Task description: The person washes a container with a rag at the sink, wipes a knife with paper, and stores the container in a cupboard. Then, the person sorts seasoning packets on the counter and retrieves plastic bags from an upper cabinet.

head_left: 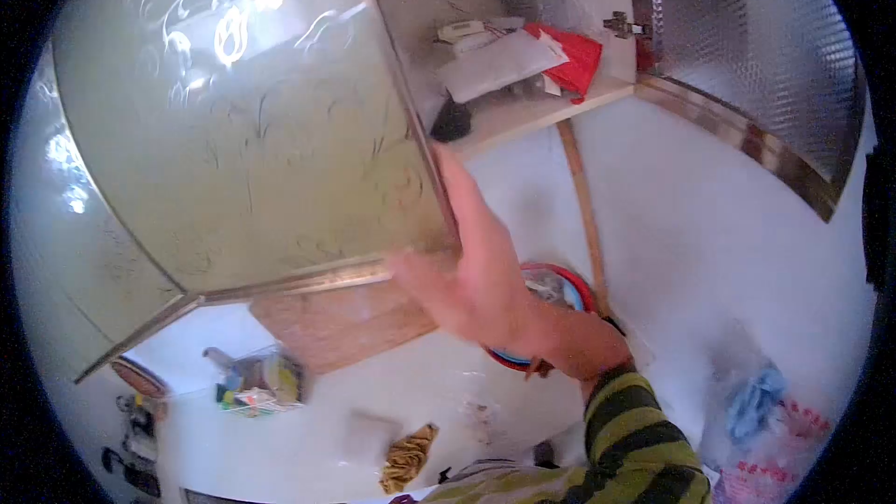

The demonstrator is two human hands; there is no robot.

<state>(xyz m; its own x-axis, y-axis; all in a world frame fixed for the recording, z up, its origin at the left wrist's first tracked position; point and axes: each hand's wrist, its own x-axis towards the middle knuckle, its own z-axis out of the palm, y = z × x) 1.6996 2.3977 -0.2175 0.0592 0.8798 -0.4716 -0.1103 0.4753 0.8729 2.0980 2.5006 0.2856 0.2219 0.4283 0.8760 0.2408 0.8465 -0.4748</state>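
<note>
My right hand (490, 285) is at the lower right corner of a frosted-glass cabinet door (252, 149). The thumb lies across the front near the bottom rim, and the fingers are along the side edge, partly hidden. The hand is closed on this corner. The door has a thin metal frame and a swirling leaf pattern, and it stands open. Behind it, a cabinet shelf (523, 117) holds a white packet (504, 65), a red bag (581, 61) and a small black item (451, 119). My left hand is out of view.
Another textured-glass door (747, 47) hangs open at right. Below are a wooden board (341, 322), a wire basket of small items (266, 383), a red-rimmed basin (569, 280), a crumpled brown cloth (409, 457) and plastic bags (765, 439). A wooden strip (583, 205) runs down the wall.
</note>
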